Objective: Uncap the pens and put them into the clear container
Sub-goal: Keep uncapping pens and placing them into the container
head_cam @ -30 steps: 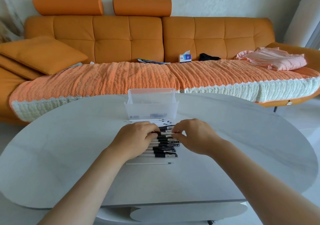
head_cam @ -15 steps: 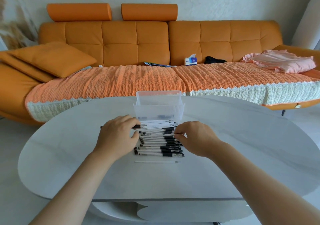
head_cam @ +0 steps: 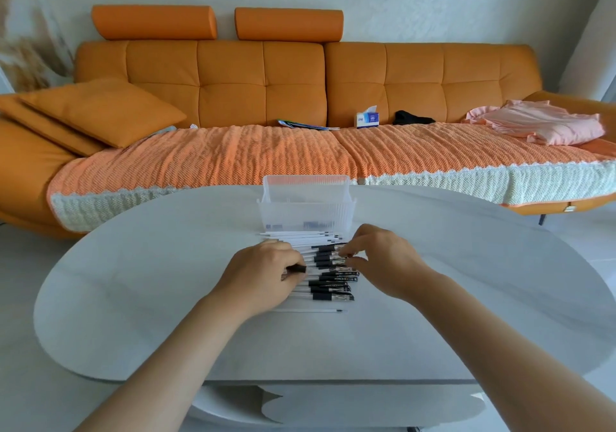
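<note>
Pens (head_cam: pixel 333 280): piled on bench (head_cam: pixel 133 281) btwn both hands, long axes L-R. Left hand (head_cam: pixel 263 275) pinching one black end; right hand (head_cam: pixel 383 261) pinching opp. ends. Clear container (head_cam: pixel 306 213) just beyond pile, centred, equally near either hand.

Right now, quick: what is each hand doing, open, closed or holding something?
Left hand: grips a black-tipped pen.
Right hand: pinches the end of a second pen in the row.
</note>
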`<state>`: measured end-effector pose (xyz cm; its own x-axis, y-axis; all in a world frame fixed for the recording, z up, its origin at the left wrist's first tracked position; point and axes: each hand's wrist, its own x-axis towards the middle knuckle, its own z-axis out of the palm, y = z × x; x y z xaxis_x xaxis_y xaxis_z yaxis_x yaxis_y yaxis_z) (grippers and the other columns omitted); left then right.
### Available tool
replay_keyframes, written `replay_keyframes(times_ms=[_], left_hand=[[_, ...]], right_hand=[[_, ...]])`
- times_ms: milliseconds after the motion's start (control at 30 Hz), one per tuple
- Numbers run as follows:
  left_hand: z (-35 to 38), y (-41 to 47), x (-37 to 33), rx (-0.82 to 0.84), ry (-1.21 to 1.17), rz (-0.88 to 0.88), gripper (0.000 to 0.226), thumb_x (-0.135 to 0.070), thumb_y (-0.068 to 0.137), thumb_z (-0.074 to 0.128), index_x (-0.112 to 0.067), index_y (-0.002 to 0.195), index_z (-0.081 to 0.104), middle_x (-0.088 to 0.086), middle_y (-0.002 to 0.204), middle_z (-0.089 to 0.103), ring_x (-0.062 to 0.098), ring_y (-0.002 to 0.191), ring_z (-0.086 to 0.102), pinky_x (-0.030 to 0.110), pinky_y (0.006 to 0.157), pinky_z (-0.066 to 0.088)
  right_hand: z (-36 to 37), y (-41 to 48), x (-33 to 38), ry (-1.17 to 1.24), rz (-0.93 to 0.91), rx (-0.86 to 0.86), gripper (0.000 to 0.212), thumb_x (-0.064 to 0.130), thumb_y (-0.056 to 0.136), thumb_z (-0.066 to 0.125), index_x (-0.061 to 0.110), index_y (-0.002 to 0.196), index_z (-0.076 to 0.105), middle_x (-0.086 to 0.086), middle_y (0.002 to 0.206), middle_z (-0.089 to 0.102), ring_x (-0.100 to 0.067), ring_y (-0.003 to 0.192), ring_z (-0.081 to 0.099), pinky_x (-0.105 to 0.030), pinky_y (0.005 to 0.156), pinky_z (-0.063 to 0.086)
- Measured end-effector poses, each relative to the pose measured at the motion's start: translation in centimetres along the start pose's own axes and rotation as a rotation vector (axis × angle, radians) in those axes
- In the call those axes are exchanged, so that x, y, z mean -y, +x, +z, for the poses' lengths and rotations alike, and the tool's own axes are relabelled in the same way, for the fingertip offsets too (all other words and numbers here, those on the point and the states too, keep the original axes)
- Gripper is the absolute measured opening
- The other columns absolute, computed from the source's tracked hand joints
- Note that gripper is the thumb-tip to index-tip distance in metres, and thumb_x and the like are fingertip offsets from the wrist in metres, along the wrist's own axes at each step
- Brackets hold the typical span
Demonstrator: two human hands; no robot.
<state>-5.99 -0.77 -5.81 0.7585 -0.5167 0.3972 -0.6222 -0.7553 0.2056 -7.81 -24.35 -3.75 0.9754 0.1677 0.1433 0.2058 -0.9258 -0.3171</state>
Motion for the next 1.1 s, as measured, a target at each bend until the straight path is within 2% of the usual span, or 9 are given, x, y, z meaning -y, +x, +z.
replay_keyframes(times_ms=[133, 267, 367, 500, 633, 733, 833, 1000, 1100], left_hand=[[0.3, -0.4, -0.4, 0.101, -0.015, 0.011, 0.011, -0.038, 0.089, 0.061, -0.033, 0.094, 0.069, -0.018, 0.088, 0.061, 0.004, 0.092, 0.052, 0.026, 0.072, 0.046], [0.6, -0.6, -0.8, 0.162, -0.022, 0.02, 0.014, -0.042, 0.089, 0.06, -0.034, 0.097, 0.069, -0.021, 0.089, 0.058, 0.0, 0.089, 0.047, 0.017, 0.066, 0.035], [0.8, -0.7, -0.8, 0.18, -0.021, 0.017, 0.015, -0.044, 0.088, 0.06, -0.035, 0.098, 0.068, -0.022, 0.088, 0.054, -0.002, 0.089, 0.045, 0.013, 0.064, 0.03], [1.0, -0.7, -0.9, 0.189, -0.022, 0.002, 0.019, -0.048, 0.087, 0.061, -0.036, 0.1, 0.067, -0.023, 0.089, 0.052, -0.002, 0.09, 0.045, 0.019, 0.068, 0.035], [1.1, -0.8, -1.0, 0.245, -0.049, -0.013, 0.04, -0.066, 0.076, 0.062, -0.042, 0.108, 0.062, -0.028, 0.1, 0.05, -0.007, 0.094, 0.043, 0.019, 0.074, 0.037], [1.2, -0.8, -1.3, 0.229, -0.054, -0.01, 0.038, -0.063, 0.077, 0.064, -0.041, 0.109, 0.062, -0.028, 0.103, 0.051, -0.008, 0.095, 0.041, 0.018, 0.075, 0.036], [1.4, -0.7, -1.4, 0.201, -0.061, -0.01, 0.033, -0.059, 0.08, 0.064, -0.04, 0.107, 0.064, -0.028, 0.1, 0.05, -0.007, 0.094, 0.041, 0.017, 0.075, 0.035], [1.2, -0.6, -1.4, 0.201, -0.08, 0.022, 0.043, -0.067, 0.074, 0.065, -0.04, 0.107, 0.06, -0.028, 0.1, 0.048, -0.008, 0.093, 0.04, 0.01, 0.071, 0.031], [1.1, -0.6, -1.1, 0.202, -0.05, 0.026, 0.046, -0.065, 0.074, 0.065, -0.039, 0.111, 0.058, -0.024, 0.108, 0.051, -0.007, 0.095, 0.04, 0.018, 0.075, 0.036]], right_hand=[[-0.5, -0.8, -1.5, 0.006, 0.079, 0.03, 0.022, 0.033, 0.092, 0.065, 0.039, 0.113, 0.067, 0.016, 0.104, 0.064, -0.01, 0.089, 0.056, -0.028, 0.071, 0.041], [-0.2, -1.3, -2.2, -0.017, 0.127, 0.057, 0.005, 0.039, 0.087, 0.069, 0.037, 0.091, 0.066, 0.018, 0.099, 0.066, -0.009, 0.092, 0.059, -0.028, 0.075, 0.048], [0.0, -1.3, -2.5, -0.027, 0.105, 0.087, 0.006, 0.039, 0.087, 0.069, 0.039, 0.093, 0.07, 0.017, 0.102, 0.06, -0.008, 0.09, 0.055, -0.027, 0.072, 0.045], [0.0, -1.4, -3.1, 0.019, 0.107, 0.144, 0.013, 0.034, 0.086, 0.071, 0.039, 0.098, 0.072, 0.02, 0.099, 0.061, -0.003, 0.088, 0.055, -0.027, 0.079, 0.05], [-0.2, -1.2, -3.3, 0.065, 0.087, 0.169, 0.018, 0.034, 0.083, 0.074, 0.037, 0.1, 0.072, 0.02, 0.096, 0.064, -0.002, 0.088, 0.059, -0.027, 0.081, 0.053], [-0.6, -0.8, -3.2, 0.094, 0.072, 0.132, 0.018, 0.034, 0.083, 0.074, 0.035, 0.102, 0.072, 0.018, 0.099, 0.066, -0.003, 0.089, 0.06, -0.026, 0.082, 0.052], [-0.7, 0.2, -2.5, 0.12, 0.078, 0.019, 0.015, 0.035, 0.09, 0.066, 0.034, 0.104, 0.071, 0.017, 0.102, 0.065, -0.004, 0.088, 0.06, -0.027, 0.08, 0.052], [0.6, 2.9, -1.3, 0.033, 0.048, -0.085, 0.018, 0.033, 0.098, 0.054, 0.038, 0.11, 0.067, 0.017, 0.111, 0.061, -0.007, 0.087, 0.056, -0.026, 0.07, 0.043], [1.6, 4.5, -0.4, -0.032, 0.023, -0.084, 0.023, 0.032, 0.1, 0.05, 0.038, 0.116, 0.065, 0.016, 0.118, 0.061, -0.012, 0.099, 0.06, -0.028, 0.072, 0.044]])
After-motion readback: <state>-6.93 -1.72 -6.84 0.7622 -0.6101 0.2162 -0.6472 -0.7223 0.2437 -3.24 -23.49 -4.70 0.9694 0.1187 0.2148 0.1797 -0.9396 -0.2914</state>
